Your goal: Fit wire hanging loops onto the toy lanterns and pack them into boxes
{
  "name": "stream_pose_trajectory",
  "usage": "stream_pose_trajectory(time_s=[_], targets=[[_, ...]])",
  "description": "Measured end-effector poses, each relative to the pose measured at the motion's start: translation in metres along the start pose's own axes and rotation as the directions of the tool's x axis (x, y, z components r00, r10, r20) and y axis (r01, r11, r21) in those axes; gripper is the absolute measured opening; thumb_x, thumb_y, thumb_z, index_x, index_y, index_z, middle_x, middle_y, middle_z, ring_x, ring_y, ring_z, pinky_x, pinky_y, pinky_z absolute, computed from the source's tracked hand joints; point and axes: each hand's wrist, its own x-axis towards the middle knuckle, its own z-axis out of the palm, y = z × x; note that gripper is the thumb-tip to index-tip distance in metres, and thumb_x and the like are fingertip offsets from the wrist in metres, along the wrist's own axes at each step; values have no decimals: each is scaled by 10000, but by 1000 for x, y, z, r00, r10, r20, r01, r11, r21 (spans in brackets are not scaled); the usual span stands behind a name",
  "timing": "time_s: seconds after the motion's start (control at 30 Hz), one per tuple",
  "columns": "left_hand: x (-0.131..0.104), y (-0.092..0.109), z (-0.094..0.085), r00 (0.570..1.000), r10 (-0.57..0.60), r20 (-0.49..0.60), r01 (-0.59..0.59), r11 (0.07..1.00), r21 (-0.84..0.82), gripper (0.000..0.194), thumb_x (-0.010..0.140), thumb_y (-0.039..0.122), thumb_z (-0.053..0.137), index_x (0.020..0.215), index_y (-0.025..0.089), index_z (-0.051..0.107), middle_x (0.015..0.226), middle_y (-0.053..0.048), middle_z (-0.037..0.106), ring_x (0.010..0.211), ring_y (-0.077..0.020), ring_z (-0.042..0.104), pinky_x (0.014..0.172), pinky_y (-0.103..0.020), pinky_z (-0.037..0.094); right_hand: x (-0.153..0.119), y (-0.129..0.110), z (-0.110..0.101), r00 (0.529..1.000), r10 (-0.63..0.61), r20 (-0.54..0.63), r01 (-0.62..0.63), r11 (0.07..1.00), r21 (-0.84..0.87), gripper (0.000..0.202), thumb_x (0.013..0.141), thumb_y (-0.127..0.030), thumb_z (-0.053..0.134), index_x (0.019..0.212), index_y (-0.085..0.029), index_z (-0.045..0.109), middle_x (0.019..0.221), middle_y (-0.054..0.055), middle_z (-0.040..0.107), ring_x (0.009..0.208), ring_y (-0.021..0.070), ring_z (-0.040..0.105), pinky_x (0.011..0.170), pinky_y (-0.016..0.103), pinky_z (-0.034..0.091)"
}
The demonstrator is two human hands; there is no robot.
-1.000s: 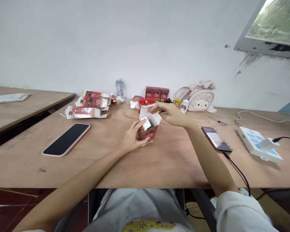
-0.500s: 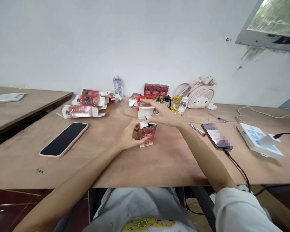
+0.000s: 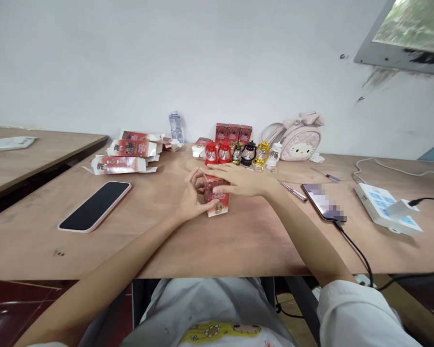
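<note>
A small red printed box [image 3: 219,205] stands upright on the wooden table, between my hands. My left hand [image 3: 194,197] grips its left side, with the thumb across the lower front. Over the top lies my right hand [image 3: 238,180], its fingers pressed on the lid and the upper front. The top of the box looks closed, though my fingers partly cover it. Behind it stand two red lanterns [image 3: 217,153], a bronze one [image 3: 237,153], a black one [image 3: 249,153], a gold one [image 3: 262,153] and a white one [image 3: 274,155].
Flattened red boxes [image 3: 121,164] and a phone [image 3: 96,207] lie left. Behind are a bottle [image 3: 175,126], upright red boxes [image 3: 233,132] and a pink bag [image 3: 300,144]. Screwdrivers [image 3: 292,190], a second phone [image 3: 323,201] and a power strip [image 3: 379,207] lie right.
The raised white flap of the box has been folded down. My right hand has come lower onto the top, and the red lanterns behind now show fully.
</note>
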Motion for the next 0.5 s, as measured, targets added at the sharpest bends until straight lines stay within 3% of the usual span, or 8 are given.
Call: stream_pose_trajectory(time_s=[0.1, 0.17, 0.27, 0.33, 0.43, 0.5], targets=[[1, 0, -1, 999, -26, 33, 27, 1000, -17, 963, 707, 340, 727, 1408, 273, 70, 1414, -167, 339, 1101, -244, 585, 816, -372, 548, -5, -6, 6, 996, 86, -5, -87, 993, -84, 749, 778, -539, 647, 1430, -329, 345, 1508, 84, 342, 1340, 345, 382, 1050, 528, 365], [2, 1, -3, 996, -60, 62, 62, 998, -16, 975, 702, 361, 732, 1423, 257, 83, 1408, -169, 354, 1123, -260, 574, 852, -398, 538, -5, -9, 9, 992, 124, -20, -125, 984, -130, 813, 723, -463, 728, 1427, -342, 339, 1464, 108, 383, 1272, 359, 454, 991, 512, 420], [3, -2, -5, 991, -104, 87, 106, 994, -15, 951, 739, 390, 699, 1440, 236, 75, 1380, -164, 396, 1135, -261, 568, 915, -440, 511, -2, -9, 9, 990, 137, -16, -138, 978, -157, 802, 712, -270, 735, 1414, -329, 351, 1299, 114, 484, 1048, 299, 604, 852, 427, 506], [4, -7, -7, 987, -116, 108, 115, 993, 19, 954, 741, 418, 695, 1442, 210, 83, 1363, -166, 428, 1161, -265, 551, 971, -466, 472, -2, -5, 4, 990, 138, -44, -143, 978, -152, 761, 713, -211, 706, 1390, -320, 375, 1203, 94, 507, 929, 258, 630, 791, 394, 522], [4, -17, -10, 965, -205, 165, 167, 962, 216, 850, 749, 476, 664, 1404, 161, 225, 1336, -179, 470, 1236, -303, 488, 1038, -507, 395, -6, 10, -14, 962, 151, -229, -192, 967, -168, 732, 697, -211, 704, 1354, -277, 388, 1187, 100, 486, 966, 278, 600, 822, 424, 512], [3, -21, -11, 931, -301, 205, 196, 889, 414, 670, 778, 489, 612, 1314, 152, 392, 1285, -176, 513, 1233, -340, 476, 1033, -544, 370, -11, 25, -32, 883, 171, -437, -276, 942, -189, 735, 702, -237, 698, 1352, -259, 356, 1231, 118, 448, 1067, 318, 549, 866, 472, 489]])
